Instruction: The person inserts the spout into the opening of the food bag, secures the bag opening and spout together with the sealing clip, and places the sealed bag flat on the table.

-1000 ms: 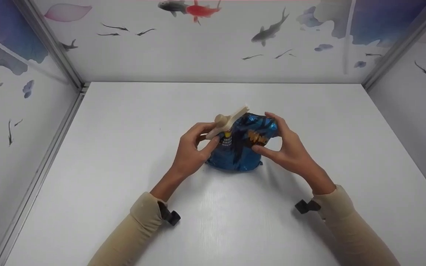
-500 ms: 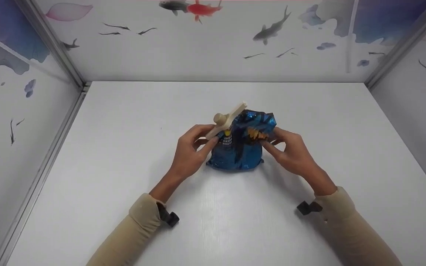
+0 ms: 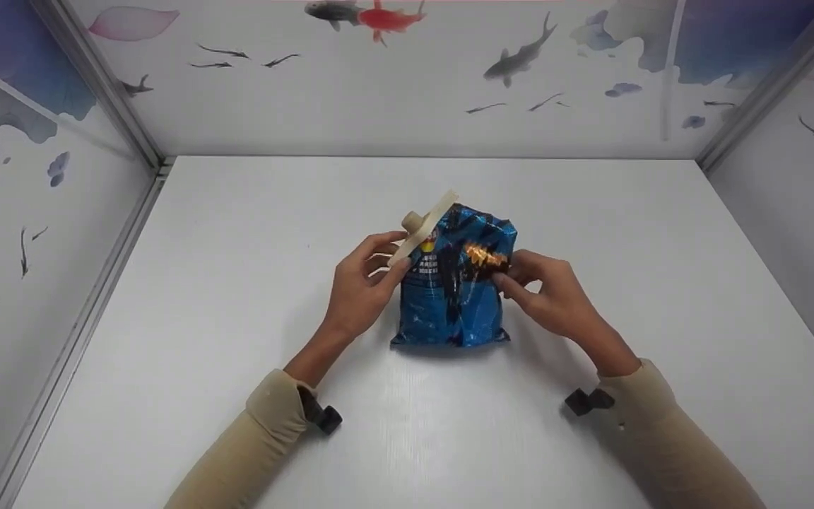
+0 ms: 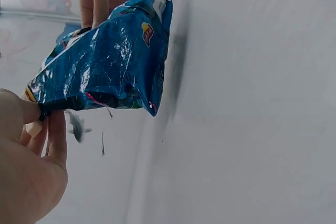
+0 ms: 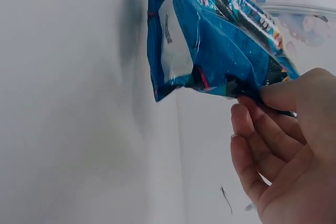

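Note:
A shiny blue snack bag (image 3: 449, 304) is held up between both hands, its printed front facing up in the head view. Across its upper left corner sits a cream bag clip (image 3: 427, 227) with a round cap. My left hand (image 3: 359, 286) pinches the bag and the clip's lower end between thumb and fingers. The bag's right edge is pinched by my right hand (image 3: 552, 293), as the right wrist view also shows with the bag's side (image 5: 226, 45) folded at the thumb. Whether the bag's bottom touches the table cannot be told.
A white table (image 3: 237, 212) lies under the hands. White panels printed with fish (image 3: 520, 53) and colour washes stand at the back and both sides, joined by grey metal posts (image 3: 96, 85). Black wrist mounts (image 3: 322, 413) sit at the cuffs.
My right hand has slid from the bag's upper right corner down to its right edge. The bag has tilted, so more of its front shows and its bottom lies nearer me.

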A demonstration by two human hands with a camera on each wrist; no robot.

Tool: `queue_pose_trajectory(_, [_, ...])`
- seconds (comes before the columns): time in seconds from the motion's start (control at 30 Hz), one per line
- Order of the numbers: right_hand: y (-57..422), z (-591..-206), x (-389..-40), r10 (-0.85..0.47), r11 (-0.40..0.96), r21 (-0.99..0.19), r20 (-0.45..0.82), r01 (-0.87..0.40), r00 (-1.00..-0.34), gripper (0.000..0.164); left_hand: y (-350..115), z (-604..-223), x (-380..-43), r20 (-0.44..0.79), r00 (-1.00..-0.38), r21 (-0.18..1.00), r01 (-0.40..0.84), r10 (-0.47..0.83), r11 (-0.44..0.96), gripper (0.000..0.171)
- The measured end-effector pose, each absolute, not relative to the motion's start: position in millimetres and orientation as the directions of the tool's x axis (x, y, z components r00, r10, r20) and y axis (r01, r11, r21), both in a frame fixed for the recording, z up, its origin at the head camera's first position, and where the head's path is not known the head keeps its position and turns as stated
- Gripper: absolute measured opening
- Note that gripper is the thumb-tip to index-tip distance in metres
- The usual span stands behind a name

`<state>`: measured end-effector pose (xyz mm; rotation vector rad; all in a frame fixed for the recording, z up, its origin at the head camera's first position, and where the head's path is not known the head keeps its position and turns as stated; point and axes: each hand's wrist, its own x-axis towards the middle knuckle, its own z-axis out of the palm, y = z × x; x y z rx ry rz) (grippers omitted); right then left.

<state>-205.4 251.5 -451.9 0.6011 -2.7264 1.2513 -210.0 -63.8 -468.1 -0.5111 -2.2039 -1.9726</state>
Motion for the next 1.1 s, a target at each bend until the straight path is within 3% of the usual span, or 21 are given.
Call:
queue_pose_trajectory(0.33, [247,-454,-205,-0.293,0.611,-0.771,-0.008,-0.181,-0.956,0.041,-69,-476,-213,0.138,-0.981,0.979,0.156,0.135,0.133,0.037])
queue_pose_trajectory(0.87, [244,-463,-209,-0.178,0.612,-0.791,-0.156,0.015,-0.972,0.055,-66,-483,-216,-0.001,-0.995,0.967,0.025,0.104,0.254,0.033])
queue_pose_trajectory(1.1, [242,-465,-209,-0.165,0.624,-0.781,-0.168,0.029,-0.972,0.057,-67,-485,-216,-0.037,-0.994,0.961,-0.007,0.105,0.275,0.034])
